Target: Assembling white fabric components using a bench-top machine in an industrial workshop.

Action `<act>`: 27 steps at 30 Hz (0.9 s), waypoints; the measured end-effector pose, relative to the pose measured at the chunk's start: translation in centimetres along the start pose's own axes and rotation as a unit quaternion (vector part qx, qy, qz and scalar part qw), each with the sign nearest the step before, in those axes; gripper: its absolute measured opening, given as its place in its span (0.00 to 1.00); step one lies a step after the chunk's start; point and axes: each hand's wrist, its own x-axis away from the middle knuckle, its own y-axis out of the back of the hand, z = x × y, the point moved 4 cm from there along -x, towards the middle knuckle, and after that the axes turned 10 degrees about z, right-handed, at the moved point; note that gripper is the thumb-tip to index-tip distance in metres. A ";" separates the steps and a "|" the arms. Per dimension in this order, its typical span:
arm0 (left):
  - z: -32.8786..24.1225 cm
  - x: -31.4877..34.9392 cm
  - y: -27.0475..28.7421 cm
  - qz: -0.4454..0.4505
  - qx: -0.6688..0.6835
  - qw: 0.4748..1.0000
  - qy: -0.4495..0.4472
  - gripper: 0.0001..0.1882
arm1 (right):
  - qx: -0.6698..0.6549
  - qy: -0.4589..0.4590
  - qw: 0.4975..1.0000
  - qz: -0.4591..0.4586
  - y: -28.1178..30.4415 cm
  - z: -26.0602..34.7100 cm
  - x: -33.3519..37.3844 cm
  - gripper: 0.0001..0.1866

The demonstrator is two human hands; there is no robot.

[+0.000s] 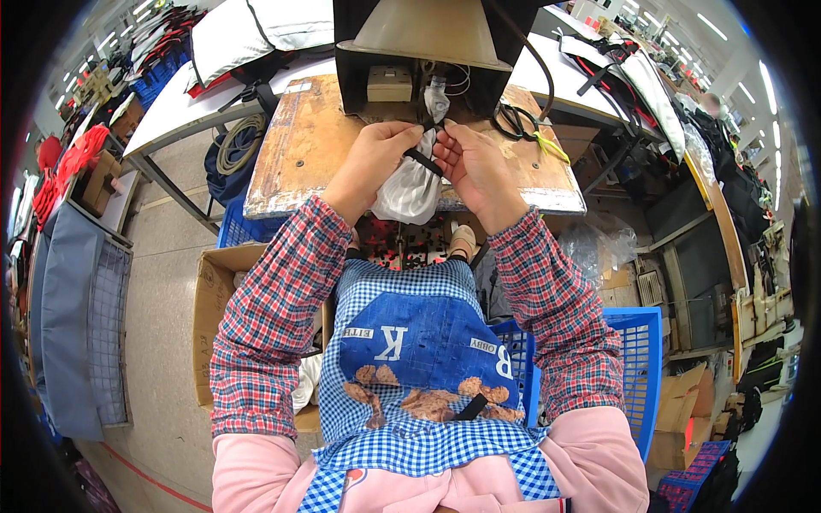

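Left hand (pixel 382 161) and right hand (pixel 473 161): fingers pinched on black strap (pixel 423 162), in front of machine (pixel 419 38), above worktop (pixel 299 141). Two-sided grip probably keeps it taut, close in. White cloth (pixel 406 195) beneath.

Strip lights (pixel 767 90) shine above white tables (pixel 174 116) and a grey floor (pixel 167 299) marked by a red line (pixel 156 480).

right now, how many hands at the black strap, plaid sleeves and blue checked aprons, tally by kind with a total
Hands at the black strap: 2
Plaid sleeves: 2
Blue checked apron: 1
Total: 5
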 end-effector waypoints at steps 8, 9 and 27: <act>-0.4 0.2 -0.2 -0.004 0.009 1.000 -0.002 0.14 | -0.001 -0.002 1.000 0.003 0.0 0.1 -0.1 0.07; -0.4 0.2 -0.2 -0.004 0.009 1.000 -0.002 0.14 | -0.001 -0.002 1.000 0.003 -0.1 0.1 0.0 0.07; 1.1 3.9 1.6 0.061 0.143 0.985 0.071 0.12 | 0.013 0.020 1.000 -0.008 2.8 0.0 3.9 0.08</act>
